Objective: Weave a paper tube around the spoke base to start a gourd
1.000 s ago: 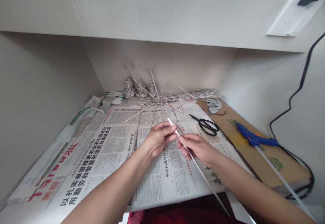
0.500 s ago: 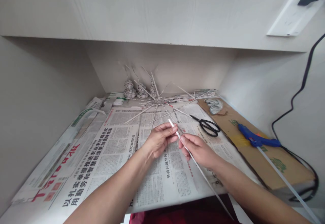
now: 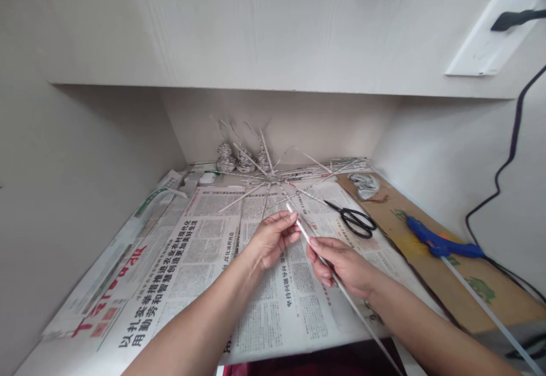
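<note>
Smooth, matt paper stick (image 3: 303, 231)

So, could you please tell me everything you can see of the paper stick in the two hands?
The paper stick is long, thin and whitish, seemingly rolled, with faint marks near its far end. It slants above the newspaper toward the lower right, its near part reaching past the newspaper's front edge. The left hand pinches it near the far tip, leaving that bare; the right hand has its grip just below.
</note>
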Motion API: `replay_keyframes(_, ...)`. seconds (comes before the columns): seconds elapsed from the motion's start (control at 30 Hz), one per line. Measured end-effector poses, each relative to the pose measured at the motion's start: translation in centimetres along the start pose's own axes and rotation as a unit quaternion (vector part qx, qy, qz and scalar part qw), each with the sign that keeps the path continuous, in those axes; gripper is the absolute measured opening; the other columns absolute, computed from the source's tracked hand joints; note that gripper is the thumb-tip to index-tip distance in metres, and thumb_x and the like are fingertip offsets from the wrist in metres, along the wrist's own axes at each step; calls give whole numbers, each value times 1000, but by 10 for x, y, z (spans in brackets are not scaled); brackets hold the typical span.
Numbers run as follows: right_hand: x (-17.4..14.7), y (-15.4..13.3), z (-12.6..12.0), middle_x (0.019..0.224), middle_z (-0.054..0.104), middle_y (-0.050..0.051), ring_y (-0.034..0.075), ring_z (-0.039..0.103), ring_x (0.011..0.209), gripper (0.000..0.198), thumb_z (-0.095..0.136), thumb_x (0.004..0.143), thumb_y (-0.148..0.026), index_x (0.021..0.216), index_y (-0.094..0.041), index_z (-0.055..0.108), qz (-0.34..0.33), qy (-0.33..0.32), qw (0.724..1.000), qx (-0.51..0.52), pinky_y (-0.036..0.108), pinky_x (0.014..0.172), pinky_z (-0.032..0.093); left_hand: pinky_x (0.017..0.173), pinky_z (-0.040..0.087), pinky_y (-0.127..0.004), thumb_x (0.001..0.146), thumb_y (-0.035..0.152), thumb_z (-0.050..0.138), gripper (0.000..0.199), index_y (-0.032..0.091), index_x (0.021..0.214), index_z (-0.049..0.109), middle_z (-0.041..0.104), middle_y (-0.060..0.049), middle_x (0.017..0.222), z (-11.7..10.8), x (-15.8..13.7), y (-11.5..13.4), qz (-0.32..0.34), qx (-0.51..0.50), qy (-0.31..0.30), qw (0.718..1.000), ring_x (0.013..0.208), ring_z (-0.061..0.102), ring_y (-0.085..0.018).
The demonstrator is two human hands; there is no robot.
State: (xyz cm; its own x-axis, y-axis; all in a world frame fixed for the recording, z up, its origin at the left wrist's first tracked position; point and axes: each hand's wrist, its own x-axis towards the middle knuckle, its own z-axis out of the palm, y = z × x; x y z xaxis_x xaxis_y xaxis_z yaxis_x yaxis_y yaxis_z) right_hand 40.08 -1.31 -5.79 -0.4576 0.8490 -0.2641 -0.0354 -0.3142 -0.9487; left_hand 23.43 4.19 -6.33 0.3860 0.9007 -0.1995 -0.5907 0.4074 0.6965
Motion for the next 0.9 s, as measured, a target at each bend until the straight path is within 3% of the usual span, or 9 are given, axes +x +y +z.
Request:
replay_keyframes(0.13,-1,-2,0,44,38,-7,8,40,37,35,39,88,-49,75,-18,48,37,-42,998,35,20,37,26,57,53,-15,69,20,71,25,10,91,66,62,-3,71,1,-2,0,-6,-9,-14,1000,60,59,-6)
replay_keyframes(0.27,-13,-10,0,55,50,-2,10,49,47,36,41,88,-49,80,-16,52,-1,-4,992,-129,23,47,37,53,52,-14,68,21,71,25,10,90,66,61,-3,68,0,0,6,26,-20,12,999,58,58,-6)
replay_keyframes(0.37,-33,-19,-5,61,54,-1,10,51,55,35,39,89,-47,81,-16,54,2,20,961,-274,24,56,40,47,50,-13,66,21,73,23,11,85,65,58,-1,65,-5,4,15,66,-40,57,995,55,56,-5)
replay_keyframes(0.43,-47,-24,-13,66,57,1,10,50,59,35,40,89,-46,78,-17,56,20,30,927,-372,23,56,38,44,48,-13,64,22,75,22,12,80,64,56,1,64,-10,7,21,90,-57,84,991,53,54,-5)
replay_keyframes(0.53,-64,-28,-26,66,55,0,10,47,59,35,44,87,-45,71,-17,57,49,7,887,-460,22,54,36,41,46,-12,62,26,76,23,13,73,60,54,2,62,-15,11,28,119,-84,112,983,51,53,-4)
replay_keyframes(0.6,-70,-28,-34,66,55,-1,8,45,57,35,46,86,-47,72,-16,55,81,-19,891,-447,20,52,36,40,45,-12,61,28,76,25,13,70,59,53,2,61,-16,12,30,129,-95,120,980,50,52,-4)
replay_keyframes(0.7,-71,-28,-43,74,57,1,7,45,55,37,46,85,-49,77,-15,55,124,-49,919,-372,17,48,37,40,45,-12,62,29,75,25,13,71,59,53,2,61,-17,12,31,129,-107,106,980,49,52,-4)
replay_keyframes(0.9,-68,-30,-47,68,55,1,2,41,49,41,47,85,-50,79,-11,58,141,-108,938,-297,12,42,32,42,45,-11,67,21,72,27,14,92,64,54,3,63,-18,11,31,125,-96,73,985,49,51,-3)
